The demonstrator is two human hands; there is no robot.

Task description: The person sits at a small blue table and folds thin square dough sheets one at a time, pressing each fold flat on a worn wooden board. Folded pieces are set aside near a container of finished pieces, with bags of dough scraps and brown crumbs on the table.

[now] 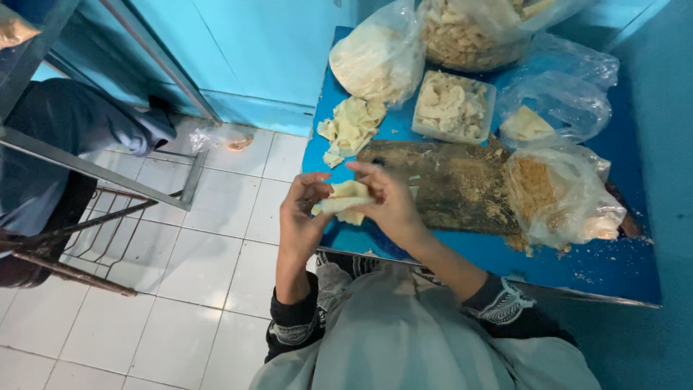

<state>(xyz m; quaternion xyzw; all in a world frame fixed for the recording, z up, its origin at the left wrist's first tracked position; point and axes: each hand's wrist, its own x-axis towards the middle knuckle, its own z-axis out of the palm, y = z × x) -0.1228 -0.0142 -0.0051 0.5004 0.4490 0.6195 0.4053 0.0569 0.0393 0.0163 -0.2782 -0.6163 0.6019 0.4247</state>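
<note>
The big bag of pale pieces (469,32) is cut off by the top edge.

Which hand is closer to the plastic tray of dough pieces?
Right. The right hand sits just below-left of the tray; the left hand is farther left, at the table's edge.

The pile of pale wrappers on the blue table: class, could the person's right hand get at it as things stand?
Probably yes: the pile of pale wrappers lies uncovered just beyond the right hand, nothing between. That hand's grip is busy on a folded wrapper.
</note>
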